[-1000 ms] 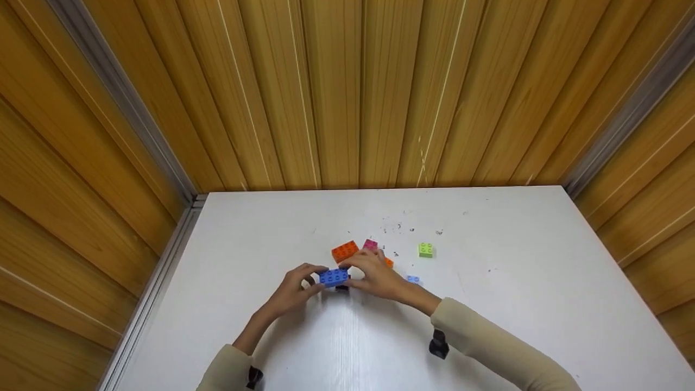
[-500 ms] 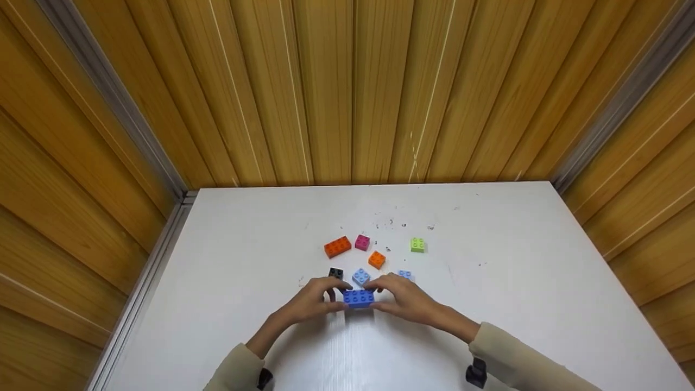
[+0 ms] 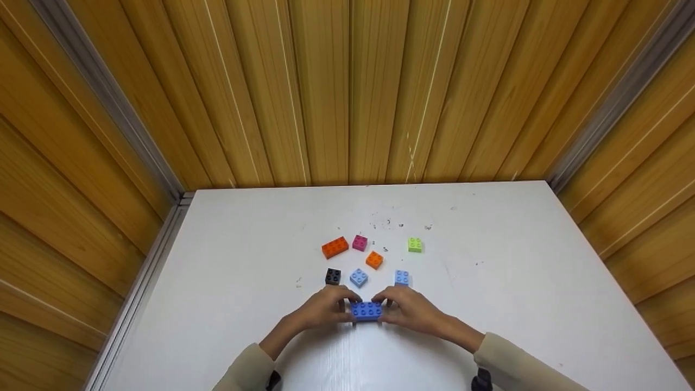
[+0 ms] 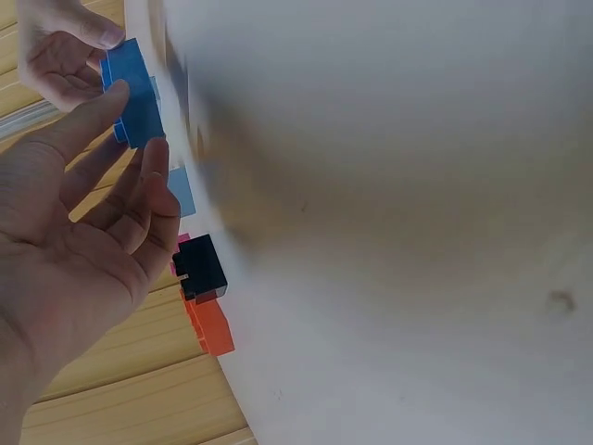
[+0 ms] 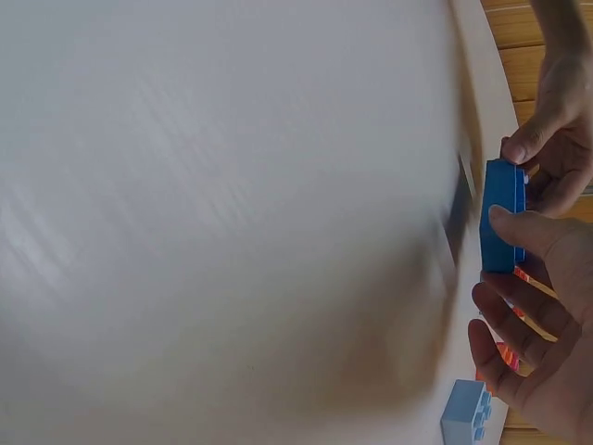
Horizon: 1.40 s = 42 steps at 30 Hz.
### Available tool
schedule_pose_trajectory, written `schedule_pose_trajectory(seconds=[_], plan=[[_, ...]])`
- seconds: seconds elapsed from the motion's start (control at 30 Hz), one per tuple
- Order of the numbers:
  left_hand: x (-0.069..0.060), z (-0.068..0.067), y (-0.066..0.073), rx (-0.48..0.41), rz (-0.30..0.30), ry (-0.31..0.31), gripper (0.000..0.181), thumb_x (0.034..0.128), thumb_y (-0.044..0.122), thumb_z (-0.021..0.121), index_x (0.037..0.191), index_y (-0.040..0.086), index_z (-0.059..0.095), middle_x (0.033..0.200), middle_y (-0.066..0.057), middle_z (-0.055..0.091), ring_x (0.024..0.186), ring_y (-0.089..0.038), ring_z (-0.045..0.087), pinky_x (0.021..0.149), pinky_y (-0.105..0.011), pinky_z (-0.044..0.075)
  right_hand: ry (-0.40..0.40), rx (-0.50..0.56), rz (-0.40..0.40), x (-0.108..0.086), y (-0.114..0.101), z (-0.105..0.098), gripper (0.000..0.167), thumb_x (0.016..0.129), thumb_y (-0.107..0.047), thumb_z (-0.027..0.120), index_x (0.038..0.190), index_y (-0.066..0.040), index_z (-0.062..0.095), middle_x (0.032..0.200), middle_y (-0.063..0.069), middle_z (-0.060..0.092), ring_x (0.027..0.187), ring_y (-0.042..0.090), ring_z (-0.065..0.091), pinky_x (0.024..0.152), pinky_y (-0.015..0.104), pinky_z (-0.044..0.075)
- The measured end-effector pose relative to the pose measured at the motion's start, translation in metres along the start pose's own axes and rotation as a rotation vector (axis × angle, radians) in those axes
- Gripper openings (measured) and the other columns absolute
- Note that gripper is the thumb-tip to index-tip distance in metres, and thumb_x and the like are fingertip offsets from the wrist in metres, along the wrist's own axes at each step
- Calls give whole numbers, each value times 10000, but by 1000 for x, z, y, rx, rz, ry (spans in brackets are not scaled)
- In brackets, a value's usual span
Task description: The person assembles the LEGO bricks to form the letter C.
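Both hands hold one blue eight-stud toy building brick (image 3: 366, 310), studs up, near the front of the table in the head view. My left hand (image 3: 326, 308) pinches its left end between thumb and fingers, and my right hand (image 3: 411, 309) pinches the right end. In the right wrist view a shadow separates the brick (image 5: 500, 222) from the tabletop, so it hangs slightly above. The left wrist view shows the left thumb on the side of the brick (image 4: 139, 97). A black brick (image 3: 333, 276) and two light blue bricks, one (image 3: 358, 278) central and one (image 3: 402, 277) right, lie just beyond.
Farther back on the white table (image 3: 250, 244) lie an orange brick (image 3: 374, 259), a longer red-orange brick (image 3: 335, 247), a magenta brick (image 3: 359, 243) and a lime green brick (image 3: 415, 245). Wood-patterned panels (image 3: 347, 98) enclose the back and sides.
Both hands have brought the blue brick toward the front and right of the head view, away from the loose bricks. The black, orange and light blue bricks are now less covered.
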<state>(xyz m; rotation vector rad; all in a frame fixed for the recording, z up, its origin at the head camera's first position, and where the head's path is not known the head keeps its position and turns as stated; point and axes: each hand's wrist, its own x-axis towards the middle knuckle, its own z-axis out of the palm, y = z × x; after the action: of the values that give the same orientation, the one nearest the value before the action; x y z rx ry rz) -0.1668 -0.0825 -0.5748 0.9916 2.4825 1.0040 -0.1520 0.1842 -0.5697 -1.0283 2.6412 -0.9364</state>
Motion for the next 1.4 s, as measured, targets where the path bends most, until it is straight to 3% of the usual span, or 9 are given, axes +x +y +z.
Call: schedule_pose_trajectory(seconds=[0.2,0.4,0.87,1.07,1.2,1.4], plan=[[4,5,2,10,-35,-18,338,876,142,804,1198,69,732,1041,-56,737,812,-64,583,734,-168,492,-21,-7,28,-3,4,3,378,884,-201,792,1232,-95,688,1160,25,726,1024,194,666,914,323,548],[9,6,4,1,-91,-42,351,875,160,807,1212,99,731,1011,-9,718,816,-78,572,732,-165,471,-28,25,33,-4,7,4,378,883,-218,797,1215,-73,688,1120,41,728,978,201,666,877,306,544],[10,11,5,4,-125,-32,372,864,172,818,1221,130,724,1022,-1,689,791,-24,507,705,-175,453,0,43,25,-6,13,5,394,867,-204,809,1215,-70,683,1086,39,710,931,184,643,822,259,530],[10,11,5,0,-125,-34,361,866,164,814,1215,134,728,1015,10,686,780,-23,508,693,-175,457,-8,51,29,-8,13,-5,392,898,-192,781,1252,-67,668,1136,74,715,945,211,651,829,274,533],[10,11,5,-2,-134,-36,366,866,169,813,1219,131,726,1008,5,679,771,-37,513,685,-178,452,30,57,22,-6,15,-17,340,935,-171,743,1245,-49,674,1141,113,719,943,235,666,815,300,549],[10,13,5,40,-87,-17,372,890,197,795,1240,104,709,1021,-32,685,809,-105,548,702,-178,428,174,21,13,-1,26,-33,294,925,-114,748,1199,-24,693,1097,132,717,943,289,679,771,334,566]])
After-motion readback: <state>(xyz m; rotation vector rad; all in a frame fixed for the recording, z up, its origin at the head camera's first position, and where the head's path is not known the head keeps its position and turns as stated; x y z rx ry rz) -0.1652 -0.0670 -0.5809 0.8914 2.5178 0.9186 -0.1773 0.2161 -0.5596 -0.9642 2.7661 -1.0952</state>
